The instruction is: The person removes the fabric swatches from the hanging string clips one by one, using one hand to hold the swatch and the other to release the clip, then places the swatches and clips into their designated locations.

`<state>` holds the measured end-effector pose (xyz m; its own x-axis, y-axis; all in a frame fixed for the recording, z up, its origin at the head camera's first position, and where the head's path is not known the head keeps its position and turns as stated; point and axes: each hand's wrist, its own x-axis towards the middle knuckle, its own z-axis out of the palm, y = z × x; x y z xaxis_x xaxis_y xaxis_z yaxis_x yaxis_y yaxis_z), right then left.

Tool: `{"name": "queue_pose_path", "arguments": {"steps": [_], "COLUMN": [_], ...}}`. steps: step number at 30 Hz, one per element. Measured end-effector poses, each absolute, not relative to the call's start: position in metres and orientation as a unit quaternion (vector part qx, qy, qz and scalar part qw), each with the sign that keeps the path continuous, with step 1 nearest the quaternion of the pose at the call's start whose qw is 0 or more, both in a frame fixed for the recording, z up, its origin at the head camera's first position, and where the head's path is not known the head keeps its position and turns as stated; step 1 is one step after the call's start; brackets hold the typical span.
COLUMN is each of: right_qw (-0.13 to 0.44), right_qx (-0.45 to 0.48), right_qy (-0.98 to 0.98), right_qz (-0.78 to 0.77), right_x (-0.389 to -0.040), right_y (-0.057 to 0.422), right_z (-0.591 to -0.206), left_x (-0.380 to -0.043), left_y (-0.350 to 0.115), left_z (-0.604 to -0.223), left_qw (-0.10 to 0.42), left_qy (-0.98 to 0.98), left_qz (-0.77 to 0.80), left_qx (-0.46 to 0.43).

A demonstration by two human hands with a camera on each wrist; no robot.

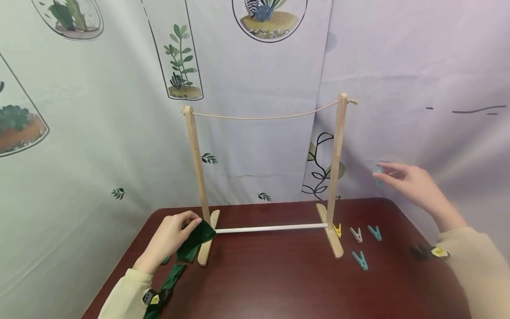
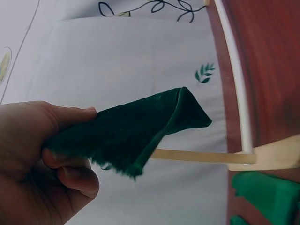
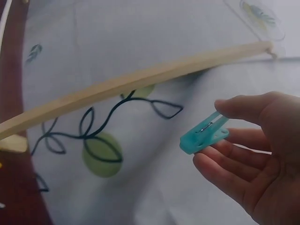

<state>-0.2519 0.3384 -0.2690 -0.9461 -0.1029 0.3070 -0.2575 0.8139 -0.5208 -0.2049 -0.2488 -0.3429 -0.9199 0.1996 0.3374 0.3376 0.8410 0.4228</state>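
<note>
My left hand (image 1: 170, 235) pinches a dark green piece of cloth (image 2: 126, 126) by one edge, near the left post of a small wooden rack. The far corner of the cloth folds over and its lower edge looks frayed. Off to the right, my right hand (image 1: 414, 186) is raised above the table and pinches a light blue clothespin (image 3: 201, 136) between thumb and fingers. Between the hands stands the rack, with a thin rope (image 1: 259, 118) tied across its two posts. Nothing hangs on the rope.
More green cloth pieces (image 1: 173, 278) lie at the table's left, partly hidden by the left arm. Near the rack's right foot (image 1: 330, 232) lie a yellow clothespin (image 1: 337, 230), a white one (image 1: 357, 235) and two blue ones. A white bar (image 1: 271, 228) joins the rack's feet.
</note>
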Motion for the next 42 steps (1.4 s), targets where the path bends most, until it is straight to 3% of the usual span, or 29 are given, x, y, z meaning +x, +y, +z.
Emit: {"name": "queue_pose_path", "arguments": {"steps": [13, 21, 31, 42], "right_qw": [0.09, 0.095, 0.07, 0.037], "right_qx": [0.074, 0.085, 0.077, 0.083], "right_qy": [-0.953, -0.954, -0.958, -0.962], "right_qz": [0.279, 0.271, 0.266, 0.259], "right_x": [-0.24, -0.237, -0.23, -0.231], "right_y": [0.36, 0.372, 0.371, 0.369], "right_z": [-0.334, -0.371, -0.398, -0.419], "left_x": [-0.187, -0.17, -0.15, -0.137], "left_y": [-0.256, -0.251, -0.256, -0.263], "left_z": [-0.392, -0.42, -0.448, -0.472], "left_qw": [0.068, 0.027, -0.043, -0.128], "left_qy": [-0.951, -0.95, -0.947, -0.921], "left_qz": [-0.286, -0.304, -0.315, -0.36], "left_qx": [-0.098, -0.07, -0.042, -0.069]}}
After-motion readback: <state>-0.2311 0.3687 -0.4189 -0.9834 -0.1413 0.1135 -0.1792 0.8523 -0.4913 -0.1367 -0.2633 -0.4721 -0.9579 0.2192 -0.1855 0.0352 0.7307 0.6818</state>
